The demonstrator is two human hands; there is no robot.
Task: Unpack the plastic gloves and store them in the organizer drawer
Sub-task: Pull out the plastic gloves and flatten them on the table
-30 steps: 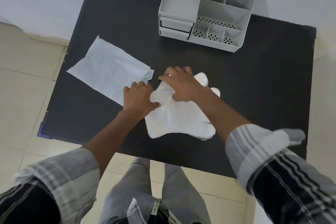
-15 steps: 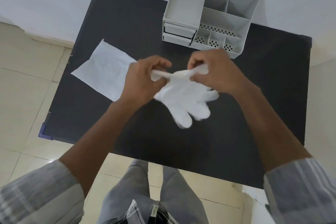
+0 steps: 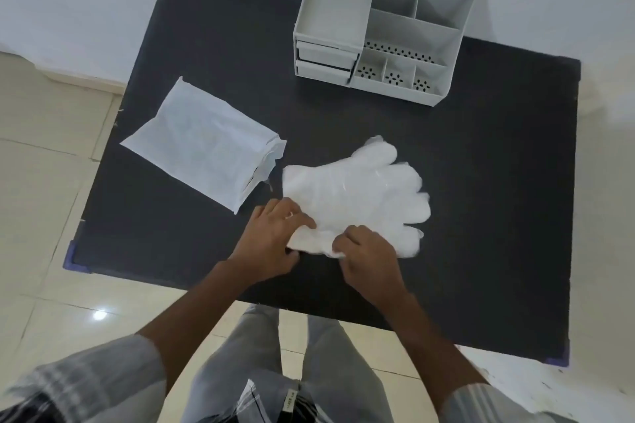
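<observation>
Your left hand and right hand sit close to the near edge of the black table, side by side. Both have their fingers curled and pinched on the near, cuff end of the plastic gloves, which lie flat on the table as a translucent white stack. The stack's long axis runs from the cuff at your hands out toward the right and slightly away from you, with the glove fingertips pointing to the table's right side and the thumb toward the far edge. Bare table lies open to the right of the gloves and along the near edge on both sides of your arms. Just left of the gloves, the white packaging bag lies flat, its torn mouth facing them, its far corner near the table's left edge. Farther out, the grey organizer stands at the far edge, well apart from the gloves, with its two drawers closed and facing you.
</observation>
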